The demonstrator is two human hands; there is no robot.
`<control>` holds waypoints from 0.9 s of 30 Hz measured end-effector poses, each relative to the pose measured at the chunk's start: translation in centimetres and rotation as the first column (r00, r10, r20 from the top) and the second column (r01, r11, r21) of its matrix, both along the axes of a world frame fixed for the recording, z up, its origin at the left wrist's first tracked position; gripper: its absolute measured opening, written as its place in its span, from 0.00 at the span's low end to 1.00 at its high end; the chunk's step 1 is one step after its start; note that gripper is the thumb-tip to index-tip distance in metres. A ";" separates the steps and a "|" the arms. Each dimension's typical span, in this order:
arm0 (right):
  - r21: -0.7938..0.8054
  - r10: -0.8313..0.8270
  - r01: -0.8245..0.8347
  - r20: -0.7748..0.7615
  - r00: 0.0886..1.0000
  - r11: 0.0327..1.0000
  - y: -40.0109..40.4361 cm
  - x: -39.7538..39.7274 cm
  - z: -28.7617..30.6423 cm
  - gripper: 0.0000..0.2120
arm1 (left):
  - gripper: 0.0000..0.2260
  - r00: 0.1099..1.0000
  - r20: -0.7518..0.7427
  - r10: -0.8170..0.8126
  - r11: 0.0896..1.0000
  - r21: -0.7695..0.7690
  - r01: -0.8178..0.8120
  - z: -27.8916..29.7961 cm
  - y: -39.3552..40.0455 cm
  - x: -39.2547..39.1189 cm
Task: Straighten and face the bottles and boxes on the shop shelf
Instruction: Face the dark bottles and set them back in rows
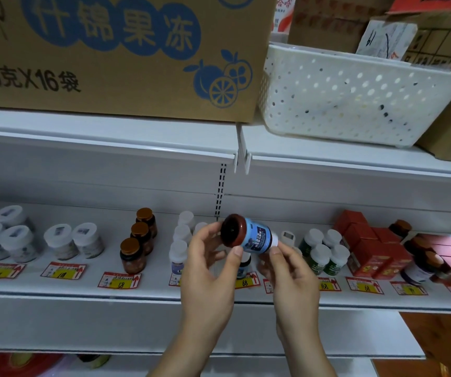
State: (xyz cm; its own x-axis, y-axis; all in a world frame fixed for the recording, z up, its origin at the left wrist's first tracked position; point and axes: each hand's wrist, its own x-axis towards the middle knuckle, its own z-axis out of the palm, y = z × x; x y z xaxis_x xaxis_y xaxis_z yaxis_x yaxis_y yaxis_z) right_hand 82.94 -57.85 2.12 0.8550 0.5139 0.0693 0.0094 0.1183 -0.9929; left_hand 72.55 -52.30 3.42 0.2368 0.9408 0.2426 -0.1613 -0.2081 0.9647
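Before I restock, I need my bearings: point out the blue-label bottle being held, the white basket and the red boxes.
blue-label bottle (251, 235), head view, on its blue label.
white basket (355, 96), head view, on its perforated front wall.
red boxes (374, 254), head view, on the front face of a near box.

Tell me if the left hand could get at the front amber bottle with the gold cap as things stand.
Probably not straight away: the left hand helps the right hand hold the blue-labelled bottle. The front amber bottle stands to its left at the shelf front, nothing before it.
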 end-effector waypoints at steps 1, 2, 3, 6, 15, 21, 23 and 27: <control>-0.010 0.001 -0.001 -0.012 1.000 1.000 0.0 0.1 -0.1 0.10 | 0.20 1.000 -0.024 0.003 0.999 0.034 -0.002 0.0 0.0 0.0; -0.018 0.005 -0.006 -0.020 1.000 1.000 0.0 0.1 -0.1 0.11 | 0.21 0.999 -0.047 0.010 0.998 0.064 -0.007 -0.1 0.1 -0.1; -0.020 0.013 -0.014 -0.030 0.999 1.000 0.0 0.2 -0.1 0.11 | 0.22 0.998 -0.062 0.012 0.996 0.084 -0.007 -0.2 0.0 -0.1; -0.022 0.033 -0.034 -0.061 0.998 0.999 -0.1 0.5 0.0 0.11 | 0.24 0.994 -0.102 0.031 0.993 0.113 -0.019 -0.3 0.0 -0.1; -0.159 0.188 -0.168 0.120 0.975 0.973 0.0 4.2 1.8 0.05 | 0.15 0.956 -0.292 0.012 0.985 0.168 0.039 -3.1 1.6 -0.1; -0.299 0.261 -0.136 0.432 0.863 0.945 2.8 6.8 3.1 0.07 | 0.17 0.804 -0.593 -0.035 0.980 0.139 0.146 -5.9 3.5 0.9; -0.328 0.262 -0.076 0.574 0.776 0.942 4.2 7.8 2.4 0.09 | 0.19 0.695 -0.718 -0.041 0.974 0.127 0.189 -6.9 3.9 1.1; -0.532 0.454 -0.053 0.662 0.596 0.845 7.0 9.5 0.7 0.13 | 0.15 0.515 -0.854 -0.079 0.939 0.110 0.326 -9.7 4.2 1.7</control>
State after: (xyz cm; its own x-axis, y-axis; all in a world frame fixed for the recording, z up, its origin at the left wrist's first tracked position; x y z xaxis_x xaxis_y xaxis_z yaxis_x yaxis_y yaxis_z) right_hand 92.46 -50.88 2.78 0.4273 0.8421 0.3291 0.7946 -0.1761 -0.5810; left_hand 74.20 -48.12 -6.28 0.6210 0.7834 0.0250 0.6140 -0.5060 0.6058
